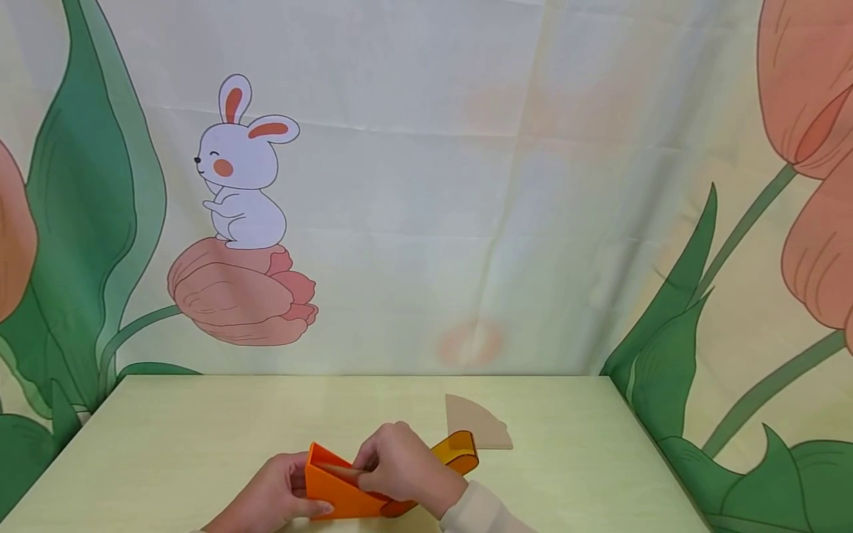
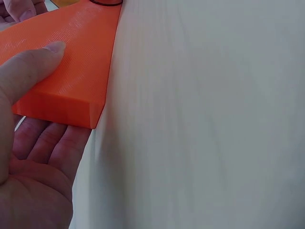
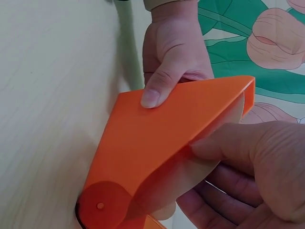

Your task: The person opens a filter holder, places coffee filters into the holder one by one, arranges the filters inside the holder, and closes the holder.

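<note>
My left hand grips the closed end of an orange wedge-shaped plastic case, thumb on one broad face and fingers underneath. A hinged amber see-through lid swings out at the case's right end. With its thumb and fingers, my right hand pinches a tan fan-shaped paper coffee filter that sits partly inside the case's opening. How many sheets are in there I cannot tell. Another tan coffee filter lies flat on the table behind the lid.
The pale wood-look table ends at a cloth backdrop printed with a rabbit, tulips and leaves. More of this printed cloth hangs along the left and right sides.
</note>
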`<state>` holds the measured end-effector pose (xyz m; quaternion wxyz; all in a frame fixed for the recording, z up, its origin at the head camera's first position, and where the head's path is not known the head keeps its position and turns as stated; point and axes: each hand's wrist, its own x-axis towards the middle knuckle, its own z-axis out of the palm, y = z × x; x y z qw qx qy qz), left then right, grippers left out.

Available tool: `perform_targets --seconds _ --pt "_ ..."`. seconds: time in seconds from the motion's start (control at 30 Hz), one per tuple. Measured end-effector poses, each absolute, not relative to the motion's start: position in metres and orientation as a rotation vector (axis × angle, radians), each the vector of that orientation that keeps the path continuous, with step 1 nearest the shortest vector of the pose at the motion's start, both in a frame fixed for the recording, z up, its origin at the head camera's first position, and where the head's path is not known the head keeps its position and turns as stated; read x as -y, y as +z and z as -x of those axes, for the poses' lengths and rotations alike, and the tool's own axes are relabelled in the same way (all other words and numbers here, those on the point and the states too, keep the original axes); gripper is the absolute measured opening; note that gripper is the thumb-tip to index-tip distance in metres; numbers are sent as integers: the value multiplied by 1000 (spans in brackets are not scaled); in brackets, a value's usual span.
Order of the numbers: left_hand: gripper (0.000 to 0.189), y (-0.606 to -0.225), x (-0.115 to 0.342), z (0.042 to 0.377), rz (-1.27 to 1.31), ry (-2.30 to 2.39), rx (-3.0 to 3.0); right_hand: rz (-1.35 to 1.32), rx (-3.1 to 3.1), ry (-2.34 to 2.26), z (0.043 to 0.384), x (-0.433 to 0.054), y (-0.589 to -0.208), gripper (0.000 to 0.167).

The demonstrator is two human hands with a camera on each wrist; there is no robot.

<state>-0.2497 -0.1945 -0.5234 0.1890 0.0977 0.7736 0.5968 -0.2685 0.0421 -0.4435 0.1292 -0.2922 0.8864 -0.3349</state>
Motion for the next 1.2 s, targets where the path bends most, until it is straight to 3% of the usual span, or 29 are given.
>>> perform_targets --seconds 1.2 --pt "57 -522 194 249 -325 1701 -2172 909 -2557 -997 271 -44 -438 5"
